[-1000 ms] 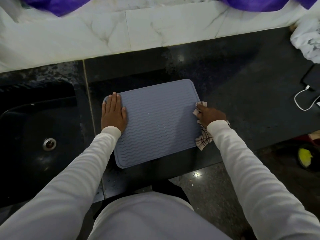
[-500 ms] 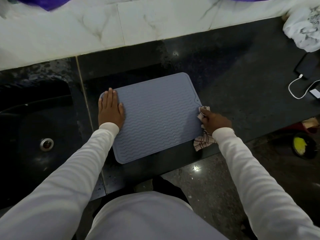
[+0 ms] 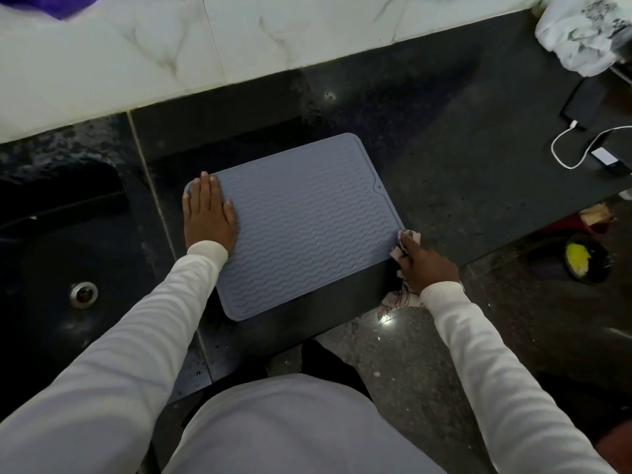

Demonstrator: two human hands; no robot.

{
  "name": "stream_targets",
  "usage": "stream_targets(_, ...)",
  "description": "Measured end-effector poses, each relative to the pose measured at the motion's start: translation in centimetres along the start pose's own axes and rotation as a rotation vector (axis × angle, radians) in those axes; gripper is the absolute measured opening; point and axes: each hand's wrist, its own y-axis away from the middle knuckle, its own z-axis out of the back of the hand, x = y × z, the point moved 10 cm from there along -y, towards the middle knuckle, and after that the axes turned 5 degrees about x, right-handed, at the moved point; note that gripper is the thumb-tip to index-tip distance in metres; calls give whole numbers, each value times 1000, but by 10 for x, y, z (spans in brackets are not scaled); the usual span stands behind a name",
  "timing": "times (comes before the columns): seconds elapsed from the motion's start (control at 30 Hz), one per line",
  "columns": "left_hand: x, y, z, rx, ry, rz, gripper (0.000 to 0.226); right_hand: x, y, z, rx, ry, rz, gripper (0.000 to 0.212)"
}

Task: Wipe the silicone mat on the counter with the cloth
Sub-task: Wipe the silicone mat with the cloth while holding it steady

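Matt, wavy-ribbed silicone mat [image 3: 307, 227] on glossy polished stone counter [image 3: 461, 159].

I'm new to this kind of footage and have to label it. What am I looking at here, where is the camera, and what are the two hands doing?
No machine here: a person wears a camera on the head, so you look down along their white sleeves. On the dark counter lies a grey silicone mat with wavy ridges. The left hand lies flat on the mat's left edge, holding it down. The right hand grips a checked cloth at the mat's right edge. A black sink is on the left. At far right sit a phone with a white cable.
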Motion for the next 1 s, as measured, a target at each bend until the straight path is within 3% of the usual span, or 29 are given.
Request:
stream_targets(0.3,2,1,0,-5,12,-13,60,20,25,-24,29,-2,-15,60)
stream_targets(0.57,5,-1,-3,-4,8,-9,60,87,42,-44,70,35,119,70)
stream_targets(0.73,4,-1,-2,-7,31,-19,59,141,53,-42,31,-7,175,55)
stream_targets(0.87,1,-1,0,-29,41,-34,58,171,62,-55,115,-76,268,54)
stream_targets(0.97,3,0,2,-29,59,-28,58,183,51,-26,170,-263,293,42)
stream_targets(1.0,3,0,4,-29,80,-32,58,189,44,-2,117,-330,312,41)
